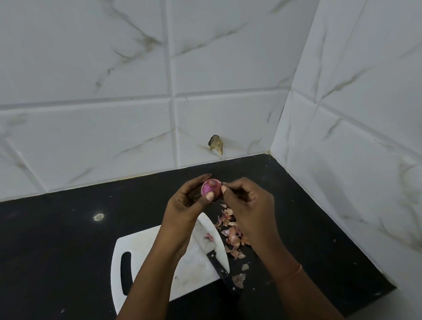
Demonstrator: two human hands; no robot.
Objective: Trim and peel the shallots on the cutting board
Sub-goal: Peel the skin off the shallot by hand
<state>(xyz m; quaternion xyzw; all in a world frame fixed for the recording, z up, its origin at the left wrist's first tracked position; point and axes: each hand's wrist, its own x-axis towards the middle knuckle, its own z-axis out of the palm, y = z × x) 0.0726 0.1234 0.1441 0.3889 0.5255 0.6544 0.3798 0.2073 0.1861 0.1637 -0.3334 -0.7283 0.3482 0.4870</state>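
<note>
Head view, the only one I have. My left hand [187, 202] grips a small round pink-purple shallot [211, 189], held up in the air over the black stone counter [54, 237], beyond the far end of the white plastic cutting board with a slot handle [146, 249]. Thumb sits on the bulb's near side, fingers curl behind it. My right hand [248, 205] pinches at the shallot's right edge, thumb and forefinger tips together; probably a strip of skin, too small to confirm. The top end looks already cut flat and most of the surface is glossy pink, so I judge this bulb nearly peeled.

A black-handled kitchen knife [212, 250] lies on the board, nobody holding it. A loose heap of dry pinkish-brown peel scraps [233, 234] sits on the counter just beside the board's right edge. No other shallots visible, peeled or unpeeled, so I can't say what remains.
</note>
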